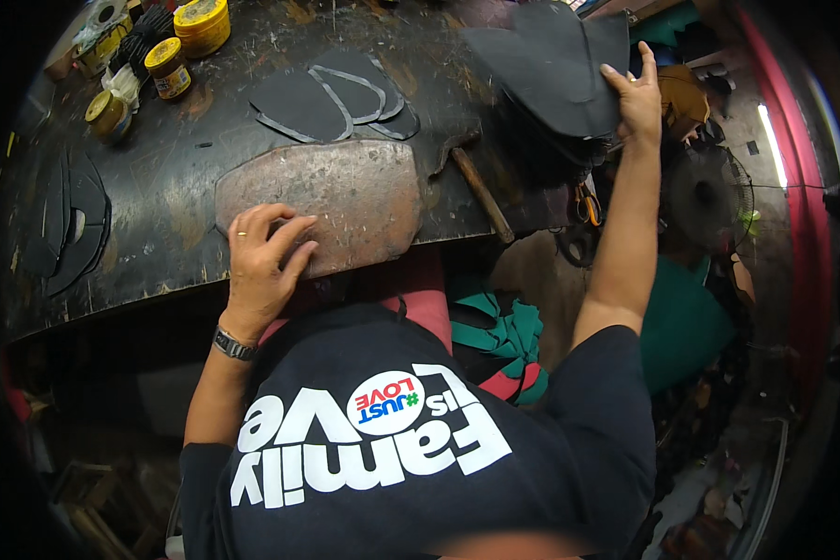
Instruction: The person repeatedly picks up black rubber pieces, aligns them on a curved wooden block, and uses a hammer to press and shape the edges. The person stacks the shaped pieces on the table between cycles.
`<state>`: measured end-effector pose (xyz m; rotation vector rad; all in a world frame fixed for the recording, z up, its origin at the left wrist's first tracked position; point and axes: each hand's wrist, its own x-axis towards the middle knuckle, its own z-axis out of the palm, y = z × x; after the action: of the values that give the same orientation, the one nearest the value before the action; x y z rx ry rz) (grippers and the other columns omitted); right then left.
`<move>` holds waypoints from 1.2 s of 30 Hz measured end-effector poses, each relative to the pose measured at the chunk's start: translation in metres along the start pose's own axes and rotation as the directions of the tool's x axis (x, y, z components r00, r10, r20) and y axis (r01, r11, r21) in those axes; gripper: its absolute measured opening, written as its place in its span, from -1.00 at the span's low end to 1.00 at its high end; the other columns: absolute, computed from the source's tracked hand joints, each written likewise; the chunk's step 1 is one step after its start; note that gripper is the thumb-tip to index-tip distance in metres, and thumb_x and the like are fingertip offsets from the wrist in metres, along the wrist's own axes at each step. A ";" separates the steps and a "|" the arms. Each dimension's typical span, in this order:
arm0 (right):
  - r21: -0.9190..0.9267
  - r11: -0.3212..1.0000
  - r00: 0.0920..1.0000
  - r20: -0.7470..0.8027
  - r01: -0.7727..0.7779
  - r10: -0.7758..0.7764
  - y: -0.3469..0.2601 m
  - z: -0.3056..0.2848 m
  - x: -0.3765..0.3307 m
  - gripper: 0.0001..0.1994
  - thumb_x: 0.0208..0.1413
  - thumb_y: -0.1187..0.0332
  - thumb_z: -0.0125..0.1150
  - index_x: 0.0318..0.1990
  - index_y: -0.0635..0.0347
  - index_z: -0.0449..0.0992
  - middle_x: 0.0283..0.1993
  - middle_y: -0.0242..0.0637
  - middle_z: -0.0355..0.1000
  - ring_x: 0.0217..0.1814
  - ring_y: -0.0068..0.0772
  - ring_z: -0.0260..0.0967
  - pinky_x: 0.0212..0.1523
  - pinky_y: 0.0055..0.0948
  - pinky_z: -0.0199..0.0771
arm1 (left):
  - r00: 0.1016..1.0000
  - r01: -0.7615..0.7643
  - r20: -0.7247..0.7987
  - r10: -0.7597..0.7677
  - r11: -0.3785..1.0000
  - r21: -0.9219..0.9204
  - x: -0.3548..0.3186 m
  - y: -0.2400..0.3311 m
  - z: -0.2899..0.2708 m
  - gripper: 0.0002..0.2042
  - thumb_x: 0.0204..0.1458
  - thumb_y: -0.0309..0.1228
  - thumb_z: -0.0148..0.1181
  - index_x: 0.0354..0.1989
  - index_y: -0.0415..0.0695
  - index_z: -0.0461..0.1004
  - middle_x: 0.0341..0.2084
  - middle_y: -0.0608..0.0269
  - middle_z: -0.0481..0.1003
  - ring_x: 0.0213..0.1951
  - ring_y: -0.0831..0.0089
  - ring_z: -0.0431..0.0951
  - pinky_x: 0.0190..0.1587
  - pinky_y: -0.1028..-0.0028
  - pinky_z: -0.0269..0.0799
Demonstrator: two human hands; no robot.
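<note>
My left hand (263, 247) rests at the near left edge of a worn, brownish slab (345, 191). Its fingers are bent but apart, and nothing is in them. At the far right, my right hand (637, 98) is on the right edge of a black sheet piece (569, 56) atop a stack of similar pieces. The thumb lies over the sheet and one finger points up; the other fingers are hidden. Behind the slab lie black cut pieces (299, 98) with grey bands along their curved edges. A hammer (481, 191) with a wooden handle lies right of the slab.
Yellow-lidded jars (166, 70) and a yellow tub (202, 26) stand at the back left of the dark table (163, 201). More black cut pieces (79, 215) lie at the left. Orange-handled scissors (588, 205) hang by the right edge. Green scraps (499, 327) are beside my lap; a fan (709, 196) stands right.
</note>
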<state>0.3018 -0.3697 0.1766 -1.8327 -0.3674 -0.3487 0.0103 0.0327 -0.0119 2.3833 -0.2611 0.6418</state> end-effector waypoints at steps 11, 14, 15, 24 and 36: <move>-0.840 0.497 0.968 -0.120 -0.218 0.221 0.139 -0.120 0.068 -0.09 -0.21 0.26 0.65 0.42 0.01 0.38 -0.02 0.03 0.64 0.03 -0.26 0.62 0.05 -0.29 0.55 | 0.998 -0.014 -0.067 0.016 0.999 0.039 -0.010 -0.015 0.008 -0.75 0.08 -0.42 0.31 -0.05 -0.10 0.64 -0.11 0.19 0.52 0.04 0.14 0.48 0.22 0.12 0.28; -0.881 0.438 0.963 -0.066 -0.179 0.260 0.149 -0.122 0.063 -0.28 -0.11 0.23 0.59 0.31 0.02 0.52 0.05 -0.01 0.63 0.06 -0.18 0.61 0.09 -0.29 0.53 | 0.997 -0.013 -0.073 0.016 0.999 0.040 -0.011 -0.016 0.009 -0.76 0.07 -0.44 0.31 -0.06 -0.11 0.66 -0.11 0.18 0.52 0.03 0.13 0.49 0.21 0.14 0.29; -0.864 0.462 0.962 -0.082 -0.199 0.262 0.149 -0.122 0.062 -0.34 -0.08 0.24 0.57 0.27 0.02 0.56 0.04 -0.02 0.63 0.06 -0.18 0.61 0.09 -0.30 0.53 | 0.996 -0.018 -0.084 0.022 0.999 0.046 -0.011 -0.016 0.010 -0.76 0.07 -0.44 0.31 -0.06 -0.11 0.66 -0.11 0.18 0.52 0.02 0.14 0.49 0.20 0.14 0.29; -0.887 0.458 0.994 0.015 0.063 -0.107 0.068 -0.012 0.021 -0.58 0.14 0.17 0.42 0.16 -0.02 0.64 -0.06 -0.11 0.62 -0.02 -0.17 0.60 0.04 -0.25 0.54 | 0.995 -0.006 -0.097 0.008 1.000 0.023 -0.011 -0.016 0.012 -0.77 0.07 -0.41 0.34 -0.08 -0.07 0.65 -0.11 0.24 0.52 0.04 0.20 0.48 0.24 0.15 0.26; -0.567 0.718 0.833 0.553 0.403 -0.031 0.043 0.308 -0.120 -0.24 0.00 0.18 0.54 0.39 0.08 0.36 0.17 0.07 0.51 0.28 0.12 0.39 0.27 -0.03 0.37 | 0.990 0.028 -0.136 -0.042 0.994 -0.101 -0.035 -0.029 -0.035 -0.82 0.07 -0.45 0.40 -0.14 -0.07 0.69 -0.17 0.23 0.56 -0.04 0.25 0.54 0.13 0.27 0.41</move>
<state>0.2268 -0.0955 0.0033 -2.6114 -0.9472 -0.1518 -0.0228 0.0785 -0.0216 2.2323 -0.1865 0.7565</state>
